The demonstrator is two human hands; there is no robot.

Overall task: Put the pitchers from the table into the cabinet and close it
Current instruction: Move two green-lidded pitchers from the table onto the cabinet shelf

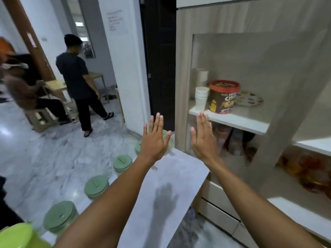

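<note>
While both hands hover empty, "Choco Chips" tub [223,97] beside paper cups [201,98].

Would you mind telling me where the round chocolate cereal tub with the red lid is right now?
The round chocolate cereal tub with the red lid stands on the white cabinet shelf, right of centre in the head view, between the stack of white paper cups and a patterned plate.

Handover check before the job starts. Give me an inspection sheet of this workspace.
Surface: grey table, mostly bare.
Job's things: green-lidded pitchers in a row along the table's left edge; cabinet door hangs open.
Clutter: paper cups, cereal tub, plate on cabinet shelf.
Grippers: left hand and right hand open, raised, holding nothing.
Cables: nothing seen.
Surroundings: two people at left, marble floor.
</note>
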